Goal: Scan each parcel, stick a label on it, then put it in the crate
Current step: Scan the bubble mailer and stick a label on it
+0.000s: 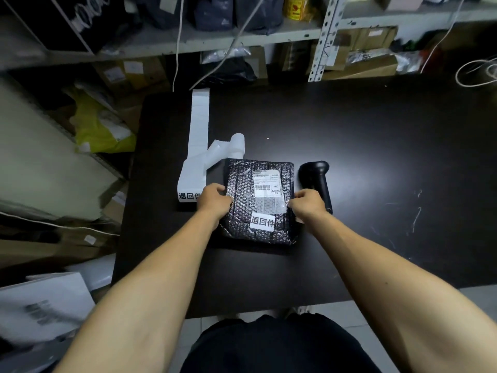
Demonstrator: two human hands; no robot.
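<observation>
Parcel (259,201) lies on table (376,146), label (262,222) already stuck on. Left hand (215,201) and right hand (308,204) clamp curled fingers on opposite edges, probably to lift it cratewards; scanner (317,181) lies beside.

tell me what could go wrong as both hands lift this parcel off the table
1. The left hand and right hand grip only the parcel's side edges; its glossy bubble wrap might slip.
2. The scanner lies right beside the right hand, so a lift could knock it.
3. The label strip sits against the left hand and might catch and drag along.
</observation>
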